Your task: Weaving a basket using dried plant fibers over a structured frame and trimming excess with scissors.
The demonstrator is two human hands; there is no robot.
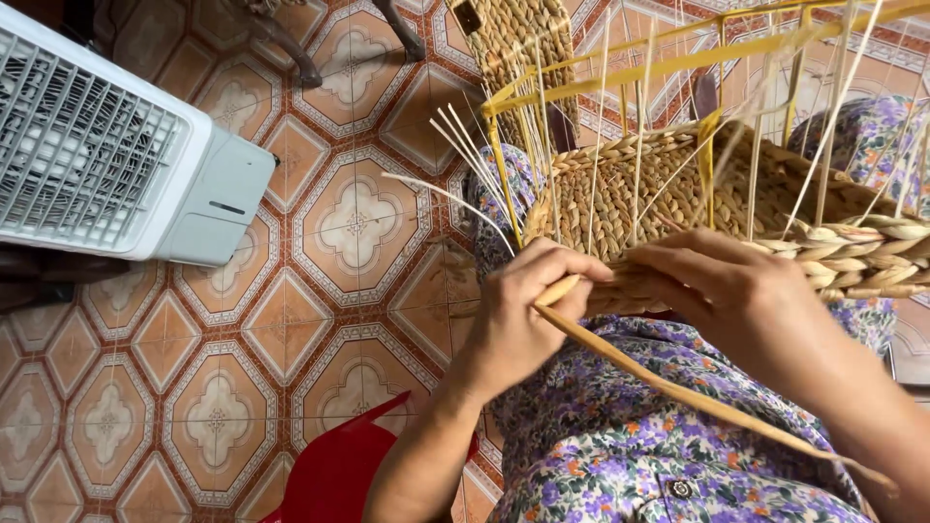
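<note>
A half-woven straw basket [649, 194] rests on my lap, built on a yellow wire frame [697, 58] with thin pale upright stakes. My left hand [528, 310] pinches a long flat straw strand [678, 392] at the basket's lower edge; the strand runs down to the right across my flowered dress. My right hand [736, 291] lies against the braided rim [852, 257] just beside it, fingers curled on the weave near the same strand.
A white fan heater [107, 155] stands on the patterned tile floor [291, 320] at the left. A red plastic seat [339, 470] shows below my left arm. Dark chair legs [291, 48] and another woven piece [513, 48] are at the top.
</note>
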